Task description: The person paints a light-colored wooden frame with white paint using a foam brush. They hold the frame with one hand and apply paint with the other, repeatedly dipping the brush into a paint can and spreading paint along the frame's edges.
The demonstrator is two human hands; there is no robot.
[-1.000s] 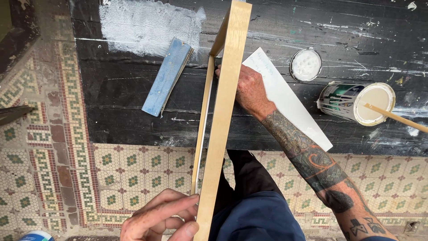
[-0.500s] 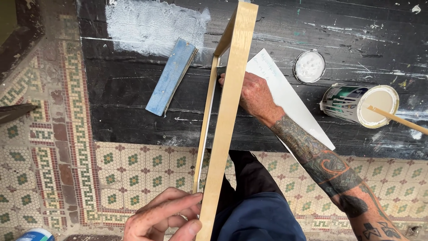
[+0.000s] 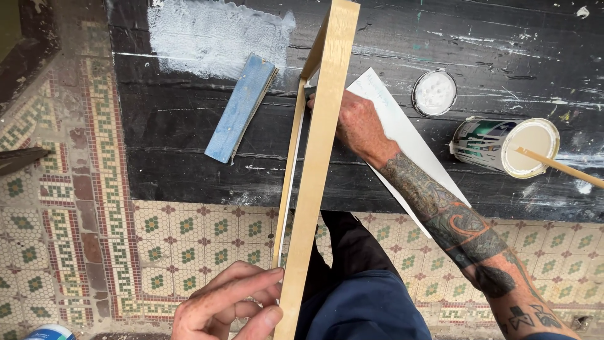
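Against the black table (image 3: 189, 157), both the left hand (image 3: 226, 308) and right hand (image 3: 358, 123) grasp the upright wooden frame (image 3: 318, 164), fingers curled round it.

Left hand (image 3: 229, 305) grips the near end of a pale wooden frame (image 3: 318, 164) stood on edge. Right hand (image 3: 357, 123) works behind it over white paper (image 3: 402, 132) on the black surface (image 3: 182, 157). Blue sanding block (image 3: 240, 108) lies left; open paint can (image 3: 506, 146) and lid (image 3: 434, 92) lie right.

One pale wooden frame (image 3: 318, 170) stands at centre. One blue sanding block (image 3: 241, 108) lies upper left. One white sheet (image 3: 409, 135), one round lid (image 3: 434, 92) and one open paint can (image 3: 506, 146) holding one stir stick (image 3: 557, 165) sit at right. Two hands are visible.
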